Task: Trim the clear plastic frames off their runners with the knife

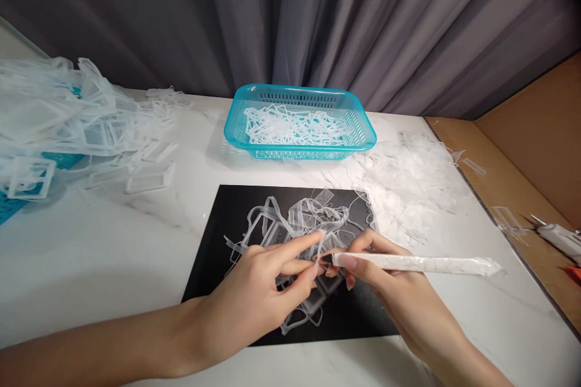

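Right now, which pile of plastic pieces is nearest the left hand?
The mat pile, on the black mat directly below the left hand. The left pile, right pile and basket pile are all farther from it.

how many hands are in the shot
2: the left hand is over the black mat, pinching a clear strip; the right hand is at the mat's right side, holding a white tool.
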`<state>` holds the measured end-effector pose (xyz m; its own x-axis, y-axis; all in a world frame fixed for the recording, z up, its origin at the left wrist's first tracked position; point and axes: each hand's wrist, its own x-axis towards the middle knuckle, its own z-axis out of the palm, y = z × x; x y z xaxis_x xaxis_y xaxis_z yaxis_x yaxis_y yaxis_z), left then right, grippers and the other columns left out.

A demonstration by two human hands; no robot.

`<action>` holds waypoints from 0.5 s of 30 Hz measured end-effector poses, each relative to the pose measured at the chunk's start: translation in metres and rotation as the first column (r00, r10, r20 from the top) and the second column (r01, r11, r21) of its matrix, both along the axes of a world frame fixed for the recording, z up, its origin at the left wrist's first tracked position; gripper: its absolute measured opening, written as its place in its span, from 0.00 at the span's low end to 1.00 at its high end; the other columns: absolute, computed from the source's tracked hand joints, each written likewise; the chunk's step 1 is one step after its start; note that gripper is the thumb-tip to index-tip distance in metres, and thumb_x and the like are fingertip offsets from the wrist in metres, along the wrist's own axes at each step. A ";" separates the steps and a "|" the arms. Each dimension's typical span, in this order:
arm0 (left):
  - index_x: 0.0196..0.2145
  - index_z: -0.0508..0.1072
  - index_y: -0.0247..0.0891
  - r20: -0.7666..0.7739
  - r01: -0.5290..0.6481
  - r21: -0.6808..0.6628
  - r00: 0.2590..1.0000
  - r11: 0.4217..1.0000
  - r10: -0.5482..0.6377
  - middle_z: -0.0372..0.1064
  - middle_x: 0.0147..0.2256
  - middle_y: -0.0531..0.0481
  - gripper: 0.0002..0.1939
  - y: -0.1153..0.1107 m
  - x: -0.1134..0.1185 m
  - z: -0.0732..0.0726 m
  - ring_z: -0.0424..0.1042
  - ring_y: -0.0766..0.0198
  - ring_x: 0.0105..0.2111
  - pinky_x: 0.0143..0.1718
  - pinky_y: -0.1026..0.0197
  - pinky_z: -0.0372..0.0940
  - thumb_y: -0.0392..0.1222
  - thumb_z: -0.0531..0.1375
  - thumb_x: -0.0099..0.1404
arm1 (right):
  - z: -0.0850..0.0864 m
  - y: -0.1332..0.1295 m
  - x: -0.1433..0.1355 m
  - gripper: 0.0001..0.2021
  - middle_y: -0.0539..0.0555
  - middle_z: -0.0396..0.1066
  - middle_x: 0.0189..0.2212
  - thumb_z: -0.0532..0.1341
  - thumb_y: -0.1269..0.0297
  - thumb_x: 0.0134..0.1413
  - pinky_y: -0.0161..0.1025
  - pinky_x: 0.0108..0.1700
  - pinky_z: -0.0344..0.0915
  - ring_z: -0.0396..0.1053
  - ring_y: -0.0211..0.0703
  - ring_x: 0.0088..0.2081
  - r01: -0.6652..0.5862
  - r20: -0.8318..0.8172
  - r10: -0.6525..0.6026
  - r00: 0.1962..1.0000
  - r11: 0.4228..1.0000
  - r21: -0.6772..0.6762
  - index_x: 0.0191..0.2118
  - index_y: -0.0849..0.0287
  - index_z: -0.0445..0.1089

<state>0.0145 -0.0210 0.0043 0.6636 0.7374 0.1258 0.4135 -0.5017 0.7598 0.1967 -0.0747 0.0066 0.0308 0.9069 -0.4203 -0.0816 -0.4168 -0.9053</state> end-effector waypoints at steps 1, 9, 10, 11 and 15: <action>0.54 0.65 0.32 -0.006 -0.001 -0.011 1.000 1.000 0.001 0.78 0.29 0.54 0.21 0.000 0.000 0.000 0.72 0.68 0.22 0.28 0.67 0.68 0.35 0.54 0.63 | 0.000 0.000 0.000 0.12 0.49 0.69 0.25 0.62 0.58 0.51 0.41 0.38 0.58 0.68 0.45 0.36 -0.002 0.006 0.002 1.000 1.000 0.001 0.24 0.57 0.62; 0.54 0.64 0.38 -0.013 -0.007 -0.049 1.000 0.999 0.006 0.78 0.30 0.56 0.21 -0.001 0.000 0.000 0.74 0.67 0.24 0.33 0.65 0.69 0.36 0.54 0.62 | 0.002 0.000 -0.002 0.12 0.48 0.68 0.24 0.62 0.58 0.52 0.39 0.37 0.59 0.68 0.44 0.37 -0.010 -0.041 0.011 0.999 1.000 0.018 0.24 0.56 0.61; 0.55 0.64 0.39 -0.012 0.001 -0.055 1.000 0.998 -0.002 0.78 0.31 0.56 0.22 -0.001 -0.001 0.000 0.75 0.67 0.25 0.34 0.65 0.69 0.36 0.54 0.63 | 0.002 -0.001 -0.002 0.12 0.47 0.68 0.24 0.62 0.58 0.52 0.39 0.37 0.59 0.67 0.43 0.36 -0.008 -0.035 0.009 0.999 1.000 0.021 0.24 0.56 0.61; 0.55 0.63 0.40 -0.010 0.015 -0.064 1.000 0.998 -0.016 0.78 0.32 0.57 0.22 -0.001 -0.001 0.000 0.75 0.67 0.26 0.35 0.65 0.69 0.35 0.54 0.63 | 0.002 -0.001 -0.002 0.12 0.47 0.67 0.24 0.62 0.58 0.52 0.39 0.37 0.58 0.67 0.42 0.35 -0.007 -0.024 0.007 1.000 1.000 0.024 0.24 0.56 0.61; 0.57 0.60 0.42 0.014 0.072 -0.102 0.997 0.992 -0.071 0.78 0.33 0.58 0.23 -0.002 -0.002 -0.002 0.76 0.68 0.28 0.34 0.67 0.69 0.34 0.53 0.64 | 0.001 -0.001 -0.003 0.12 0.46 0.66 0.23 0.61 0.57 0.52 0.38 0.35 0.58 0.64 0.40 0.31 -0.003 0.045 0.001 0.999 0.999 0.052 0.24 0.56 0.62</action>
<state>0.0126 -0.0229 0.0027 0.7144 0.6973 0.0590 0.3710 -0.4489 0.8129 0.1935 -0.0756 0.0073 0.0469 0.9274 -0.3712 -0.0396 -0.3696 -0.9283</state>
